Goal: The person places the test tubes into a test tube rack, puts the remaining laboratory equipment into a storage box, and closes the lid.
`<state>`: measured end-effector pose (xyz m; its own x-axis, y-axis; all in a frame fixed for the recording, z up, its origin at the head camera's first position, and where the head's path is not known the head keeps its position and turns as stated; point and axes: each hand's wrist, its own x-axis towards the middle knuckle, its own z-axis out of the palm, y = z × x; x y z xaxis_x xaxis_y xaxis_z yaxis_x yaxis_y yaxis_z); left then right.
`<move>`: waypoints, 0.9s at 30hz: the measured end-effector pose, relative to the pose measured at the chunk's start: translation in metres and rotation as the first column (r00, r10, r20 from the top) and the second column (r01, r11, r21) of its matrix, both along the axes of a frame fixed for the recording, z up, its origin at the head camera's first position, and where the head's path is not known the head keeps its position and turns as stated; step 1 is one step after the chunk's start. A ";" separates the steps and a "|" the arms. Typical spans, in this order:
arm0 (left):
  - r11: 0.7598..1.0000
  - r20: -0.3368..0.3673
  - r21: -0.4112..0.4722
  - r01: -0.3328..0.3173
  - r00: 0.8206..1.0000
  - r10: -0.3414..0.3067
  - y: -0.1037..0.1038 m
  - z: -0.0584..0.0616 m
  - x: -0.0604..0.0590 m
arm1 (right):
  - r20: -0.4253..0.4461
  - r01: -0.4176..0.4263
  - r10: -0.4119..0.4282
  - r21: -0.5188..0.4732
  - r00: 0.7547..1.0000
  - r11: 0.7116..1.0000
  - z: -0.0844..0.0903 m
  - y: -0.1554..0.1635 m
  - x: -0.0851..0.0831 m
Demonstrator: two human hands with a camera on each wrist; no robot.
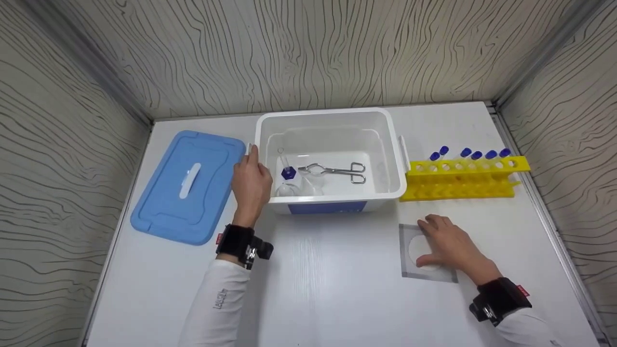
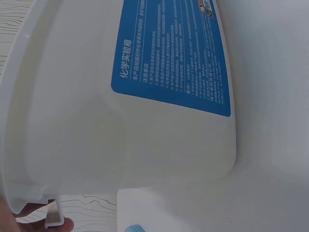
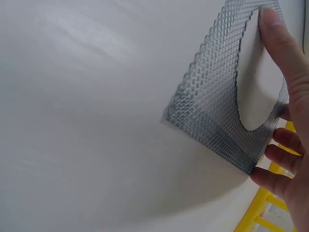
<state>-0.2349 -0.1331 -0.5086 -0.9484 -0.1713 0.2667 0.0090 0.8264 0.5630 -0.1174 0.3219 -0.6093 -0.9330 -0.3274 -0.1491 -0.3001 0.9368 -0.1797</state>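
In the head view my left hand (image 1: 251, 185) is at the left end of a white plastic box (image 1: 332, 198). The left wrist view shows its fingertips curled round the white side latch (image 2: 55, 212) of that box. My right hand (image 1: 450, 243) holds a wire gauze (image 3: 207, 92), a square grey mesh with a pale round centre. Its thumb presses on the white disc and the fingertips grip the far edge. In the right wrist view the gauze looks tilted up from the table. Inside the box lie metal crucible tongs (image 1: 332, 170), clear glassware and a purple hexagonal piece (image 1: 288, 173).
A blue lid (image 1: 207, 193) with a white handle lies left of the box. Right of it stands a yellow rack (image 1: 458, 190) with several blue-capped tubes (image 1: 465, 153). Patterned walls enclose the white table (image 1: 308, 289) at the back and both sides.
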 end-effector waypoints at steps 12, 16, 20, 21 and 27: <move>1.000 0.016 0.012 -0.009 1.000 0.009 0.001 0.001 -0.001 | 0.013 0.057 -0.056 -0.014 0.998 0.998 0.006 -0.001 -0.006; 1.000 0.027 0.017 -0.007 1.000 0.007 0.001 0.002 -0.001 | 0.083 0.116 -0.112 -0.044 0.990 0.992 0.010 0.001 -0.011; 1.000 0.032 0.021 -0.010 0.999 0.010 0.001 0.001 -0.001 | 0.171 0.162 -0.142 -0.113 0.975 0.980 0.015 0.006 -0.014; 1.000 0.031 0.021 -0.011 0.999 0.010 0.001 0.000 -0.001 | 0.185 0.167 -0.142 -0.129 0.972 0.977 0.017 0.007 -0.014; 1.000 0.012 0.013 -0.004 1.000 0.003 -0.001 -0.001 -0.001 | 0.241 0.185 -0.135 -0.199 0.961 0.962 0.035 0.009 -0.016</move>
<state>-0.2362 -0.1342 -0.5094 -0.9509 -0.1782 0.2530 -0.0006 0.8187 0.5742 -0.1331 0.3309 -0.5747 -0.9267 -0.2245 -0.3013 -0.0785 0.8999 -0.4291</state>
